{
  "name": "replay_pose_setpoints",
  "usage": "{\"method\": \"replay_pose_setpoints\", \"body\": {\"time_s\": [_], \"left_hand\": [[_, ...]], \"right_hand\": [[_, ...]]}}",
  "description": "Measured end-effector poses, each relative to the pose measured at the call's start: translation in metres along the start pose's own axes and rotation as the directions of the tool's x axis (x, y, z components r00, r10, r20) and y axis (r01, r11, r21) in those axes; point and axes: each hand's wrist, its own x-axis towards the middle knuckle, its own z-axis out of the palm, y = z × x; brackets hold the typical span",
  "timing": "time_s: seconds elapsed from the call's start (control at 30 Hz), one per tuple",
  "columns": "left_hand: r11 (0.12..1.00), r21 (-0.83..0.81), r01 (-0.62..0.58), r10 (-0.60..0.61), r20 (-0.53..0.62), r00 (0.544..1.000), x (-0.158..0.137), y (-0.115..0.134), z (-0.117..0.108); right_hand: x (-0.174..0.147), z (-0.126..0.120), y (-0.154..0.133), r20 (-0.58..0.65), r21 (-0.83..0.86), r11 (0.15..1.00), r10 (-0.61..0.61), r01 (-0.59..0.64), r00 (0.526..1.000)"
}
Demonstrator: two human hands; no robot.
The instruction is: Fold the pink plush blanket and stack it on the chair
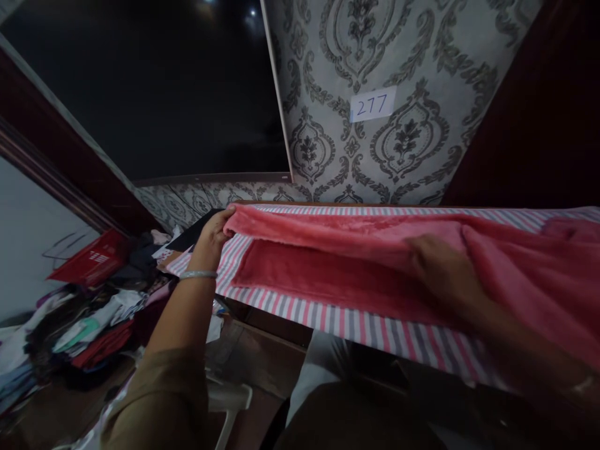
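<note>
A pink-red plush garment or blanket lies stretched along a striped cloth; I cannot tell which kind it is. My left hand pinches its upper layer at the far left corner and holds that edge raised. Partway along the same raised edge, my right hand has its fingers curled on the fabric, somewhat blurred. Between the lifted layer and the darker lower layer a long gap shows. To the right the plush fabric is bunched and loosely draped.
Behind the table a large television hangs on patterned wallpaper, beside a paper marked 277. On the floor at left are heaped clothes and a red basket. A white plastic chair stands below the table.
</note>
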Motion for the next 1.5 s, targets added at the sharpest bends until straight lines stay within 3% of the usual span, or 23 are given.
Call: {"method": "replay_pose_setpoints", "body": {"time_s": [0.07, 0.13, 0.3, 0.4, 0.47, 0.67, 0.93, 1.03, 1.33, 1.5], "left_hand": [[0.999, -0.031, -0.044, 0.045, 0.041, 0.998, 0.009, 0.003, -0.001], [0.998, 0.016, -0.057, 0.055, 0.078, 0.995, 0.014, -0.004, -0.009], [0.900, 0.414, 0.137, -0.183, 0.073, 0.980, -0.004, -0.063, -0.049], [0.852, 0.494, 0.172, -0.231, 0.060, 0.971, -0.019, -0.095, -0.067], [0.831, 0.534, 0.156, -0.219, 0.057, 0.974, -0.023, -0.104, -0.073], [0.721, 0.689, 0.077, -0.126, 0.021, 0.992, -0.019, -0.101, -0.081], [0.442, 0.897, -0.004, 0.072, -0.031, 0.997, -0.019, -0.103, -0.075], [0.374, 0.928, 0.007, 0.121, -0.056, 0.991, -0.020, -0.107, -0.071], [0.316, 0.949, -0.007, 0.171, -0.050, 0.984, -0.016, -0.116, -0.066], [0.285, 0.954, -0.089, 0.232, 0.021, 0.972, -0.001, -0.090, -0.061]], "right_hand": [[0.026, -0.018, 0.014, -0.112, -0.022, 0.996, 0.080, -0.082, 0.990], [0.031, -0.024, 0.017, -0.133, -0.018, 0.998, 0.058, -0.061, 0.989], [-0.034, 0.019, 0.006, 0.072, 0.060, 0.973, -0.225, 0.221, 0.972], [-0.070, 0.044, 0.005, 0.111, 0.081, 0.970, -0.237, 0.229, 0.965], [-0.078, 0.049, 0.007, 0.115, 0.082, 0.970, -0.237, 0.228, 0.965], [-0.082, 0.047, 0.010, 0.179, 0.137, 0.973, -0.211, 0.188, 0.961], [-0.092, 0.043, 0.008, 0.127, 0.065, 0.986, -0.161, 0.154, 0.979], [-0.089, 0.038, 0.004, 0.104, 0.079, 0.976, -0.213, 0.205, 0.972], [-0.094, 0.034, -0.005, 0.187, 0.058, 0.949, -0.315, 0.309, 0.931], [-0.075, 0.030, -0.001, 0.192, -0.011, 0.952, -0.300, 0.307, 0.935]]}}
